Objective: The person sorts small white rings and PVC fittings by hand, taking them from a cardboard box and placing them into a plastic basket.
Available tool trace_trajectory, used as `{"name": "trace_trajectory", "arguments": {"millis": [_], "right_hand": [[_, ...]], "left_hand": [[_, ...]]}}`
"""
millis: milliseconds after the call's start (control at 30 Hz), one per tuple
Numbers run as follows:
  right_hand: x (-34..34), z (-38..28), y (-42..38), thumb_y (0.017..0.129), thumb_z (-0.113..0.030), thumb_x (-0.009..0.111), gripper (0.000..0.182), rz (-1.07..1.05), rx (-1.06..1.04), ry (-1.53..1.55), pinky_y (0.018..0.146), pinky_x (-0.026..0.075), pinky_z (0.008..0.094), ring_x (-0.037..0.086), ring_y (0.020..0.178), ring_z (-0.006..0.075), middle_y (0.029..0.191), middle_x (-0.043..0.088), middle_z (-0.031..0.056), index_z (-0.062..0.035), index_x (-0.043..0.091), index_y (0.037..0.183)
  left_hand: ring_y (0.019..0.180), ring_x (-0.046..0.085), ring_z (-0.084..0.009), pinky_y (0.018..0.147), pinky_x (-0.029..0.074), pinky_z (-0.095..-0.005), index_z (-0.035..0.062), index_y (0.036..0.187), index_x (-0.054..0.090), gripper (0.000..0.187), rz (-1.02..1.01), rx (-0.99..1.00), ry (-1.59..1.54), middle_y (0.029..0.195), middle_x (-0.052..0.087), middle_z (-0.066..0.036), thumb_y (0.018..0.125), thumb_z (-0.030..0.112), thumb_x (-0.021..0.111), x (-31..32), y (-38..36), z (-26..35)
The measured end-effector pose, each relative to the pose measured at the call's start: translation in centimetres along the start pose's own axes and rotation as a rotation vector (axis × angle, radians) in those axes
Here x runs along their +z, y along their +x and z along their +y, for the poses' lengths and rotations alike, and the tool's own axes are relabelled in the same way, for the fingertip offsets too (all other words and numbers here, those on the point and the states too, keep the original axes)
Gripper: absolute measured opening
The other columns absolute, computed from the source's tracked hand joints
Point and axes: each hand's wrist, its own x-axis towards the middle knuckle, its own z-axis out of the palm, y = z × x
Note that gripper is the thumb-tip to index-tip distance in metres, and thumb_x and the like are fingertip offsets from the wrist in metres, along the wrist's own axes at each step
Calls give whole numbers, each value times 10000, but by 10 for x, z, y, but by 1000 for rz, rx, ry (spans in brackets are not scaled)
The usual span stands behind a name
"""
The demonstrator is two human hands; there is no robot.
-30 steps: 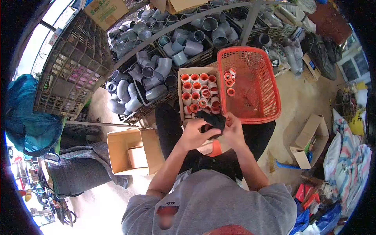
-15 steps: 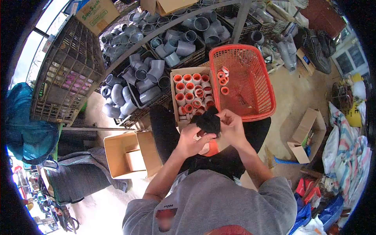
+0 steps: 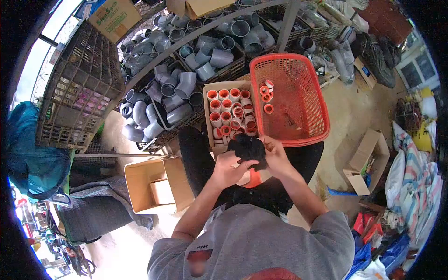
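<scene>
Above my lap, my left hand (image 3: 227,169) is closed on a bunched black cloth (image 3: 249,148), the thumb lying along its lower edge. My right hand (image 3: 278,158) pinches the right side of the same cloth. Whether something is wrapped inside the cloth is hidden. Below the hands, an orange-and-white object (image 3: 254,178) shows on my lap, partly covered. Just beyond the hands stands a cardboard box (image 3: 208,109) with several white pipe fittings (image 3: 215,117) with orange insides. To its right sits a red plastic basket (image 3: 318,100) with a few orange-and-white rings (image 3: 268,108) in it.
Crates of grey pipe elbows (image 3: 185,85) and other grey fittings stand ahead. At my left are an open cardboard box (image 3: 183,184) and a tall dark crate (image 3: 86,79). Another open carton (image 3: 359,158) lies on the floor at my right, near striped sacks (image 3: 410,172).
The black cloth has spread wider over the fingers and turned slightly. Both hands have come down a little toward my lap, and both still hold the cloth.
</scene>
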Motion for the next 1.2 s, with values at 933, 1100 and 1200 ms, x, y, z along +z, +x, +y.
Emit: {"name": "trace_trajectory", "arguments": {"millis": [933, 1100, 1200], "right_hand": [[21, -32, 32, 939, -19, 697, 209, 56, -96, -398, 764, 594, 270, 708, 875, 118, 1031, 737, 104, 48, 651, 1133], [17, -22, 33, 938, -37, 709, 158, 32, -78, -537, 703, 573, 272, 686, 800, 107, 978, 724, 67, 19, 628, 1062], [15, -9, 42, 922, -61, 725, 140, 51, -260, -655, 649, 543, 275, 670, 766, 95, 905, 716, 72, -3, 632, 1010]], "left_hand": [[695, 617, -337, 627, 497, -376, -20, 850, 627, 310, 171, -82, 60, 816, 632, -171, 871, 235, 802, -24, 28, -20], [676, 640, -331, 632, 505, -379, 12, 909, 677, 205, 180, -198, 57, 765, 633, -166, 908, 199, 762, -20, 20, -23], [690, 652, -286, 653, 508, -358, 2, 970, 689, 218, 184, -261, 78, 798, 660, -166, 929, 208, 745, -19, 16, -29]]}}
